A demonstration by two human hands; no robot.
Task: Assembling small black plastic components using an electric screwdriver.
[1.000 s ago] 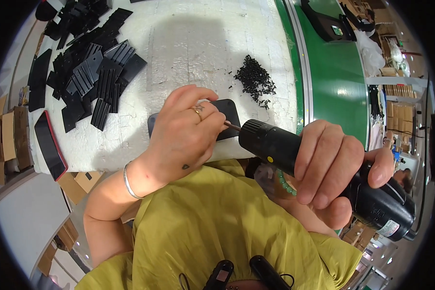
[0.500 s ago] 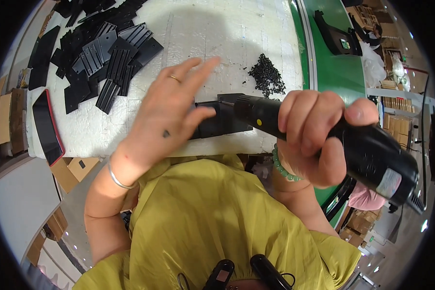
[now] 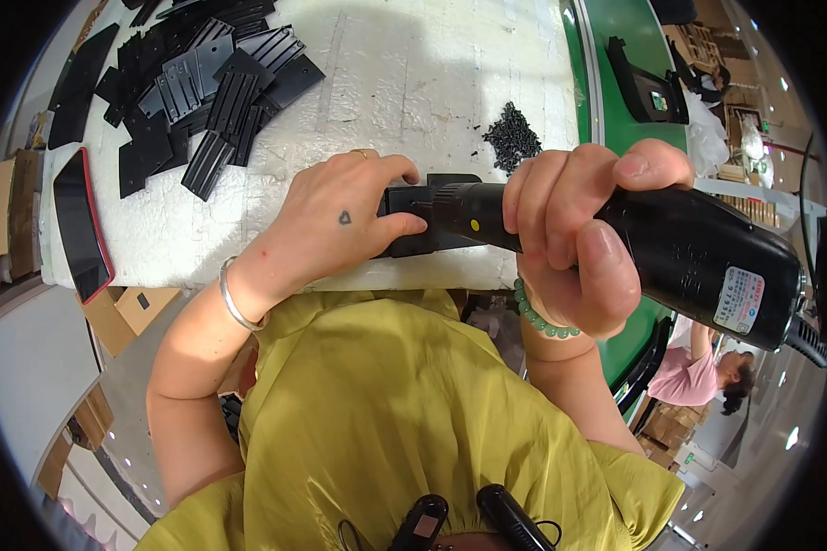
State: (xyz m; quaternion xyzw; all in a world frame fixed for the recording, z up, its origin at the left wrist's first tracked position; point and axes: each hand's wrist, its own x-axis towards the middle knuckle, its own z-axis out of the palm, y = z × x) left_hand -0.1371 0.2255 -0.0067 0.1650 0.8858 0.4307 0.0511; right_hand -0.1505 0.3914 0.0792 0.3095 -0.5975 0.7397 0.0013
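Observation:
My right hand (image 3: 574, 225) is wrapped round a black corded electric screwdriver (image 3: 708, 239), its nose pointing left. The driver's tip meets a flat black plastic part (image 3: 421, 242) at the near edge of the white work surface. My left hand (image 3: 335, 216) steadies that part, thumb on the near side and forefinger on the far side; its other fingers are partly hidden. Just beyond the driver lies a heap of small black screws (image 3: 512, 136). Whether a screw sits under the tip is too small to tell.
Many ribbed black plates (image 3: 216, 101) are piled at the far left of the white foam-like surface (image 3: 377, 87). A red-edged phone (image 3: 83, 225) lies at its left edge. To the right, a green bench (image 3: 629, 92) holds a black frame (image 3: 648, 81). A person in pink (image 3: 689, 375) is at the lower right.
My left hand, blurred and raised over the part before, has come down and closed on it. The screwdriver has shifted slightly left and up. The person in pink shows more.

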